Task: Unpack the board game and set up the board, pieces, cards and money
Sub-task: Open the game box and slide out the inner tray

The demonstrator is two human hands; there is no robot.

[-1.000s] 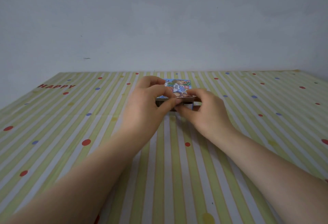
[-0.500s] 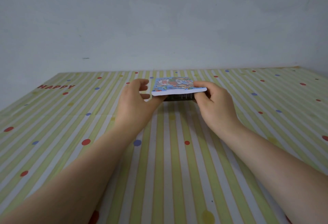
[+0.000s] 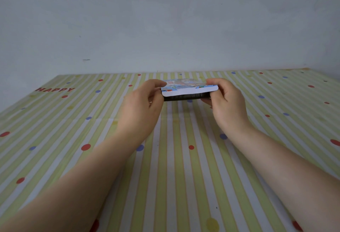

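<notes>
Small game box (image 3: 189, 90) held above the striped tablecloth (image 3: 173, 167), far centre of the scene, between both hands, clear of the surface. Colourful printed face up; white tuck flap (image 3: 190, 92) on the near edge folded out toward the viewer, dark opening visible just under it. Long axis running left to right, so each short end sits in one hand. Left hand (image 3: 141, 106) gripping the left end, thumb on top near the flap corner, fingers curled below. Right hand (image 3: 227, 103) gripping the right end likewise, thumb on top, fingers underneath. Both hands equally near; neither one free. Opening faces near, toward the wrists, so contents would have to come out toward the viewer, probably by one hand letting go to reach under the flap or by tipping the near edge down. Contents not visible; cannot tell what lies inside. Judged stage: box just opened, nothing unpacked yet. Red lettering "HAPPY" (image 3: 55, 89) printed on the cloth at far left; plain grey wall (image 3: 165, 22) behind.
</notes>
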